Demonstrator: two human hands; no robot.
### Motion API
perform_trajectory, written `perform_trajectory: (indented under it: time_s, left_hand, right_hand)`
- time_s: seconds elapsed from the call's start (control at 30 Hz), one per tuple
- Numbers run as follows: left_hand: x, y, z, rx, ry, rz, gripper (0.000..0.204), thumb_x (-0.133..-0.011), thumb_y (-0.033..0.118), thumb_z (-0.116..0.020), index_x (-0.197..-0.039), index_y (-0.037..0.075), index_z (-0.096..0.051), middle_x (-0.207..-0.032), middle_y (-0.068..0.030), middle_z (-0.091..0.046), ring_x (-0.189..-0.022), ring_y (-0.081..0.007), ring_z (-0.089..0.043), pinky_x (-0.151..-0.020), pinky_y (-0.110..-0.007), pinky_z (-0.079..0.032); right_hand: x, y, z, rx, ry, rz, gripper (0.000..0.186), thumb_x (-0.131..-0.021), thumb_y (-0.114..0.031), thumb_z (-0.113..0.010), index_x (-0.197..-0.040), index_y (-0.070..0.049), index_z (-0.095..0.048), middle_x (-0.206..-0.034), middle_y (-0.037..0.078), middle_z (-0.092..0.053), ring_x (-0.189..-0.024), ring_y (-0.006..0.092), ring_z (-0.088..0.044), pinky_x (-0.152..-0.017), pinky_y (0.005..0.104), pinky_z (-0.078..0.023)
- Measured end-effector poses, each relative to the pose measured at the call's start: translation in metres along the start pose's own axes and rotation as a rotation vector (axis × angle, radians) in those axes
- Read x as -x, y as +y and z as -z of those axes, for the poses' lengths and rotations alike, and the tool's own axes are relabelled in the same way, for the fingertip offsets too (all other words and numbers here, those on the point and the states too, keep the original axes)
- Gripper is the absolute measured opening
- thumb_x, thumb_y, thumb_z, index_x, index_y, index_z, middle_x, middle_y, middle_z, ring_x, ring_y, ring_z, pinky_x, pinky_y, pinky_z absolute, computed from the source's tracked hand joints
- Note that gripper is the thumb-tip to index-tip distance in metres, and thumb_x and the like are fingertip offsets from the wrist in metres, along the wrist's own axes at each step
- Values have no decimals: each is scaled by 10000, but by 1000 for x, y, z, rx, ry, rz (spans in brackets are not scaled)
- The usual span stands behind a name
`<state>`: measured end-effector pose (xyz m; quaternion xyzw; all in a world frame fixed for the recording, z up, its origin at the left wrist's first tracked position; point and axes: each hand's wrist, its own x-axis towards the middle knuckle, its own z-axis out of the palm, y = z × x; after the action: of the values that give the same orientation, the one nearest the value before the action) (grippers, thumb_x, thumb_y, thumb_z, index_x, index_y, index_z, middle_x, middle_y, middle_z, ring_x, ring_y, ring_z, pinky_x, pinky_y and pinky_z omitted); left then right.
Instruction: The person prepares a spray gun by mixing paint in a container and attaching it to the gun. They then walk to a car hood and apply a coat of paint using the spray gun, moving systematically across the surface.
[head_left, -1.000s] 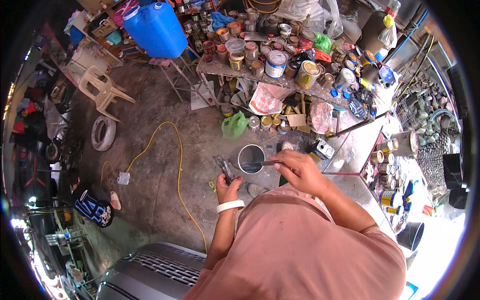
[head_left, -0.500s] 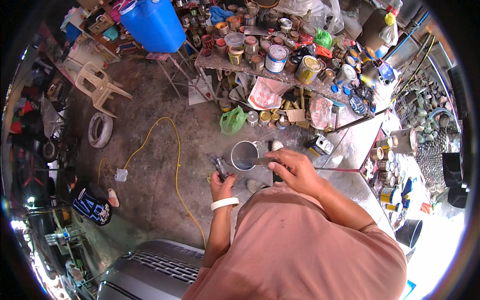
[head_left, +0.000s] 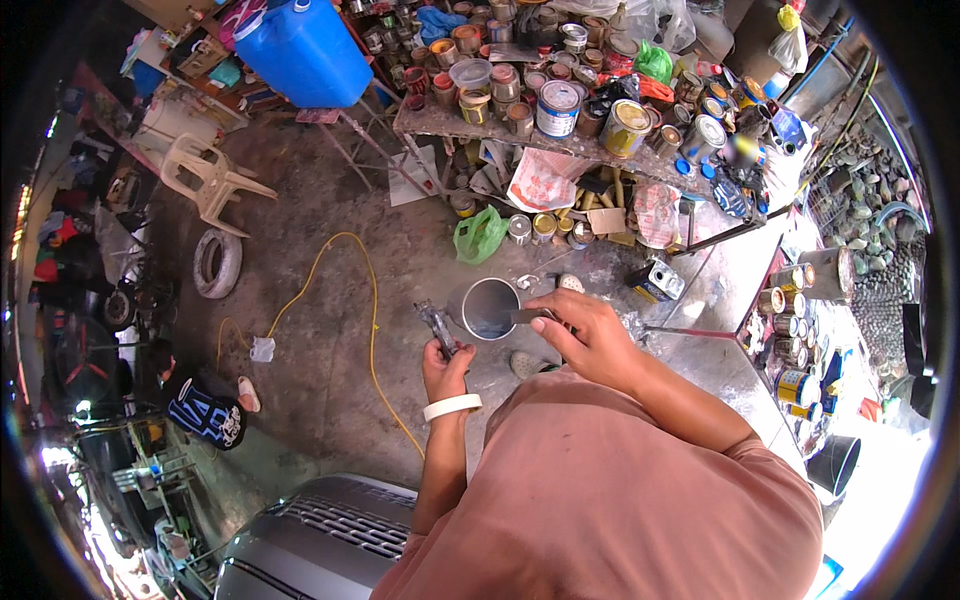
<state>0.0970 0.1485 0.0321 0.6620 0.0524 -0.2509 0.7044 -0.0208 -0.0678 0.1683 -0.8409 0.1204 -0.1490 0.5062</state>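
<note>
An open round can with a pale rim and grey inside stands below my hands, near the middle of the view. My right hand is closed on a flat, dark, narrow blade-like tool, perhaps a spatula or stick. The tool's tip reaches over the can's right rim. To the can's left, my left hand grips a dark, slim, glossy object that points up and away from me. Its kind is not clear. A white band circles my left wrist.
Ahead, a bench is crowded with paint cans. A green plastic bag and a rectangular tin are on the floor. A yellow hose curves at left, near a tyre. A car front is close at lower left.
The whole view has shifted slightly, so the surroundings appear farther right. Both hands keep their grips, and the tool stays at the can's right side.
</note>
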Motion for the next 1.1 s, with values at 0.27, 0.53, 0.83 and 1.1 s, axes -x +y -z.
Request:
perform_trajectory:
  time_s: [0.27, 0.53, 0.83, 1.1]
  left_hand:
    - [5, 6, -7, -5, -3, 12, 267, -821, 26, -741, -1031, 35, -577, -925, -26, -617, -827, -119, -581, -779, -274, -475]
    - [1, -18, -5, 110, -123, 163, 222, -847, 57, -727, -1034, 39, -610, -941, -55, -660, -849, -172, -633, -814, -320, -509]
    - [3, -32, -10, 121, -137, 148, 251, -849, 37, -725, -1066, 40, -599, -971, -63, -657, -880, -184, -637, -835, -339, -522]
    - [0, -24, -10, 99, -154, 151, 243, -849, 36, -719, -1059, 41, -597, -964, -67, -657, -869, -191, -643, -839, -339, -517]
  right_hand:
    - [-27, 10, 19, 367, 61, 350, 215, -874, -107, -713, -1083, -57, -710, -973, 115, -693, -847, 322, -689, -721, 416, -571]
    - [-41, -12, 32, 432, -202, 418, 147, -864, -128, -715, -991, -57, -697, -923, 99, -681, -792, 305, -685, -669, 421, -556]
    - [-46, -16, 33, 520, -257, 411, 117, -868, -131, -722, -950, -50, -703, -936, 99, -696, -819, 295, -700, -678, 398, -571]
    - [-45, -7, 30, 483, -200, 445, 163, -835, -118, -707, -990, -71, -692, -943, 90, -690, -822, 304, -697, -687, 411, -564]
